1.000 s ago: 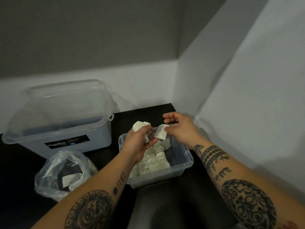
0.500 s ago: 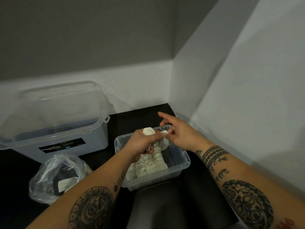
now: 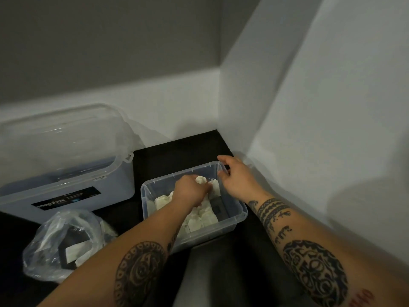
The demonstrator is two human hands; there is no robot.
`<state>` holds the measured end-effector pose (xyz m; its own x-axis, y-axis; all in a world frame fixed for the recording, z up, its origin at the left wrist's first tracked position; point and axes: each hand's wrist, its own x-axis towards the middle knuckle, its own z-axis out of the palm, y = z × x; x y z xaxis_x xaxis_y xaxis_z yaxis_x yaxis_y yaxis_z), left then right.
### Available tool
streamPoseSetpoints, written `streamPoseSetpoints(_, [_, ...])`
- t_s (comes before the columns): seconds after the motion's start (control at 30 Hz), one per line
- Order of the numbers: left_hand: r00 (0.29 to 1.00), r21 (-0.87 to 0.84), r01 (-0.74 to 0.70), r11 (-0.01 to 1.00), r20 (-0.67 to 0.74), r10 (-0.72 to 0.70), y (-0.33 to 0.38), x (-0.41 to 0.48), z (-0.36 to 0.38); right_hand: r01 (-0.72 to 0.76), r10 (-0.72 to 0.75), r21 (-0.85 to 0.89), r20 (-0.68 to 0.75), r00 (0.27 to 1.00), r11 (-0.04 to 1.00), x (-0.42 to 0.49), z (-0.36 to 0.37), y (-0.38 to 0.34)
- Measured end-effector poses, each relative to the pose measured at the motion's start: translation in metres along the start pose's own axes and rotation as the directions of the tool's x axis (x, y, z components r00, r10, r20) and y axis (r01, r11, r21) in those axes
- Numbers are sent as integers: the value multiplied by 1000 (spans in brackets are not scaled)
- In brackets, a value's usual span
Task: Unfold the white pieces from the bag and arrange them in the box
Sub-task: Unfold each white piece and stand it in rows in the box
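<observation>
A small clear box (image 3: pixel 234 220) stands on the dark table and holds several white pieces (image 3: pixel 205 214) in rows. My left hand (image 3: pixel 190 192) reaches down inside the box and grips a white piece (image 3: pixel 201 180) near the far wall. My right hand (image 3: pixel 235 177) hovers over the box's far right corner with relaxed fingers and holds nothing. A clear plastic bag (image 3: pixel 59 244) lies at the lower left with more white pieces (image 3: pixel 76 251) inside.
A large clear storage bin (image 3: pixel 66 171) with a lid and a dark label stands at the left, behind the bag. White walls close in at the back and right, meeting in a corner just behind the small box.
My left hand has gone down into the box with its white piece. My right hand has let go of the piece it held and moved off toward the box's far right corner.
</observation>
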<state>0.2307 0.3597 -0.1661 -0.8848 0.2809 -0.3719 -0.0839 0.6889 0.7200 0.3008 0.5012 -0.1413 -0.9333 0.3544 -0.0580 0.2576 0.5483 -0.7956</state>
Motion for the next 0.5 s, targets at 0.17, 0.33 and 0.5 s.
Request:
streamPoseSetpoints(0.17, [1000, 113, 16, 993, -19, -14, -1, 6, 11, -4, 5, 30, -46, 999, 1000, 1, 7, 5])
streamPoseSetpoints(0.33, [998, 93, 2, 996, -64, 3, -3, 4, 19, -13, 15, 39, -55, 998, 999, 1, 9, 7])
streamPoseSetpoints(0.5, [997, 95, 5, 995, -82, 3, 2, 1, 15, -8, 9, 31, -46, 999, 999, 1, 7, 8])
